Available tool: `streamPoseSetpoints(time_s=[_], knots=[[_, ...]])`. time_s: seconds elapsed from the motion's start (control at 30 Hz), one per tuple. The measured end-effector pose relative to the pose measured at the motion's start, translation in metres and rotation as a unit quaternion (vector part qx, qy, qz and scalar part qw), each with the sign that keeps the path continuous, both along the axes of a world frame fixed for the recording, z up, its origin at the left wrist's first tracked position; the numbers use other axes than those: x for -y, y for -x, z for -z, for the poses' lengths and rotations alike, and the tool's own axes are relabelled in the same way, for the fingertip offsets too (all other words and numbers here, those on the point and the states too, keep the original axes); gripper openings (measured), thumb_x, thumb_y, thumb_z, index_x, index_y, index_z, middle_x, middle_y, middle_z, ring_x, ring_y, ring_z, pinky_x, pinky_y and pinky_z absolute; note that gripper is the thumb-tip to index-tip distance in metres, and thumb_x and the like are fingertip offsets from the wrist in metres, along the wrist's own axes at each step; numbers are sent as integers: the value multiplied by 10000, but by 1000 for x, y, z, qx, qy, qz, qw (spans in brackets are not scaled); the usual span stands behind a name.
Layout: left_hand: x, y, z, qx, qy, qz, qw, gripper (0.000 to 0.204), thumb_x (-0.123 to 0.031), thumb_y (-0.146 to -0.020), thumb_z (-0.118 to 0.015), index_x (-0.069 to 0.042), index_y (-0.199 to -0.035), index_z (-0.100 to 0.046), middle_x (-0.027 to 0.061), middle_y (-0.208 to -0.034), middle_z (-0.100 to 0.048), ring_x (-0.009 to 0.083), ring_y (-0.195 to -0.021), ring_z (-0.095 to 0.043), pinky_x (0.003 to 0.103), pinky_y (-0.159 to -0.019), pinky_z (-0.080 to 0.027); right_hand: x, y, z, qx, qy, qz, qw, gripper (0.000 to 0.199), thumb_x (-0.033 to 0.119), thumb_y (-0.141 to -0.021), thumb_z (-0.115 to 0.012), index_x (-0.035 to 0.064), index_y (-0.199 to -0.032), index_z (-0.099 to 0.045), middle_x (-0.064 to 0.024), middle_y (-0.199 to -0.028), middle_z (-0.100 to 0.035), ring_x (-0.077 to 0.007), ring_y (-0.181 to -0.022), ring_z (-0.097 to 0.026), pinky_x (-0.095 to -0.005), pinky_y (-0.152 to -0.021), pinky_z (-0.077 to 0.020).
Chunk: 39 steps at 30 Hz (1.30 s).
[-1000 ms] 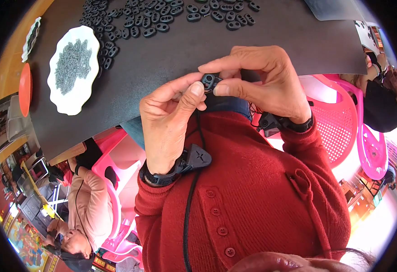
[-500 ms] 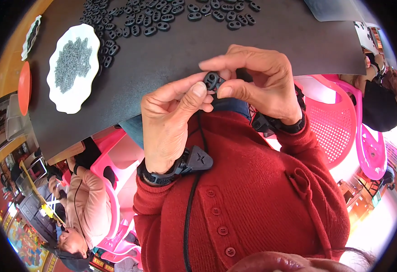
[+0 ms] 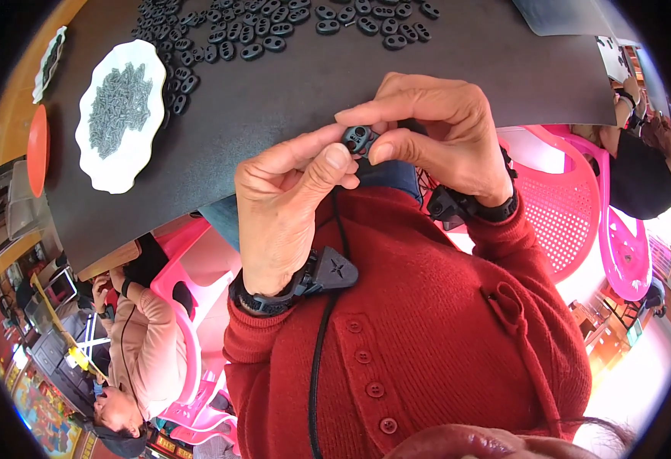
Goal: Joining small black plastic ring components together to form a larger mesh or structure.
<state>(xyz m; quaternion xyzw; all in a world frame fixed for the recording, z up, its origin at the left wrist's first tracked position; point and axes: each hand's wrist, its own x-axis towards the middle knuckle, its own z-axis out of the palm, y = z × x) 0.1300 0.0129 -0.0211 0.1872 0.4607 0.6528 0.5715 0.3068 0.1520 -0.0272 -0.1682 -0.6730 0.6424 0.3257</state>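
Note:
A small black two-hole plastic toggle [image 3: 357,139] is pinched between both my hands just in front of my chest. My left hand [image 3: 289,206] presses on it from the left with thumb and forefinger. My right hand [image 3: 435,130] grips it from the right with curled fingers. Both wrists wear black bands, and my sleeves are red. Beyond my hands, several more black toggles [image 3: 274,30] lie in rows on the dark table [image 3: 289,84]. A white scalloped plate [image 3: 90,161] at the left holds a heap of small grey springs [image 3: 119,98].
An orange lid [image 3: 37,150] and another white dish [image 3: 50,60] sit at the table's far left. Pink plastic chairs [image 3: 580,222] stand at the right and below the table. One person sits at lower left [image 3: 140,359], another at the right edge [image 3: 641,168].
Both hands have shifted slightly with the toggle, the right fingers readjusting their grip on it. Nothing on the table has moved.

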Motion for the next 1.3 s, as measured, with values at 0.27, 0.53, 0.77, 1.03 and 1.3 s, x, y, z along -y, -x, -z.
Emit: streamPoseSetpoints(time_s=[0.27, 0.53, 0.77, 1.03, 1.3], knots=[[-4, -2, -1, 24, -19, -9, 999, 227, -16, -996, -845, 33, -1216, -825, 163, -1063, -820, 184, -857, -761, 305, -794, -638, 0, 0, -7, 22, -91, 30, 995, 350, 172, -896, -915, -15, -1187, -858, -57, -884, -755, -162, -820, -624, -315, -740, -486], [-6, -5, -9, 23, -21, -8, 999, 230, -9, -973, -866, 30, -1197, -830, 156, -1052, -820, 180, -843, -755, 295, -782, -627, 2, -3, -12, 11, -138, 55, 989, 315, 185, -919, -895, -13, -1161, -861, -64, -901, -766, -182, -836, -634, -331, -758, -499], [-10, -5, -8, 34, -8, -1, 999, 214, -1, -972, -862, 36, -1180, -828, 155, -1028, -820, 178, -839, -754, 294, -782, -632, 2, -2, -4, -5, -173, 71, 982, 298, 168, -920, -888, -20, -1149, -856, -69, -909, -770, -205, -848, -640, -341, -782, -516], [-16, -13, -5, 39, -23, -5, 999, 208, 2, -988, -846, 43, -1191, -823, 148, -1007, -820, 179, -851, -762, 299, -781, -638, 2, -2, 3, -1, -207, 110, 972, 232, 104, -926, -873, -23, -1118, -852, -62, -901, -760, -207, -862, -651, -345, -785, -529], [-23, -11, -9, 51, -6, -25, 998, 228, -22, -999, -843, 39, -1217, -817, 153, -1060, -835, 171, -892, -774, 310, -800, -651, -5, -2, -2, -16, -84, 70, 994, 362, 167, -967, -865, -31, -1266, -819, -46, -924, -748, -166, -850, -625, -313, -787, -500]])
